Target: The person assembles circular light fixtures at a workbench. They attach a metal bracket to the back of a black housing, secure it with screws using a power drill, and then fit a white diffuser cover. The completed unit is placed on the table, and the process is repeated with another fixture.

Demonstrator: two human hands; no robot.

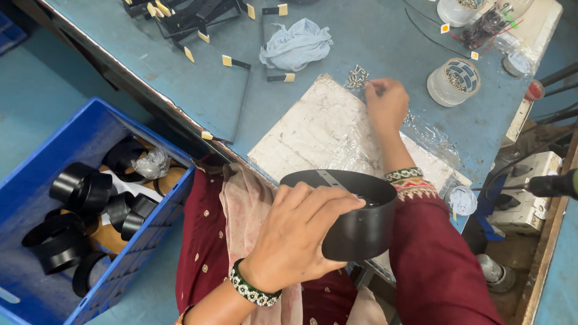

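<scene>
My left hand (296, 236) grips a black ring (351, 213) near me, fingers wrapped over its rim, above the near edge of the white board (316, 128). My right hand (387, 105) reaches far across the board with fingertips pinched narrow at a small pile of screws (357, 75); I cannot tell whether it holds one. A blue crate (19, 191) of more rings sits left, a cloth (296, 44) lies far on the table (383, 31).

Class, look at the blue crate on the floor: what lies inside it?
Inside the blue crate lie black rings and crumpled clear plastic on brown card. Anything beneath the rings is covered.
</scene>
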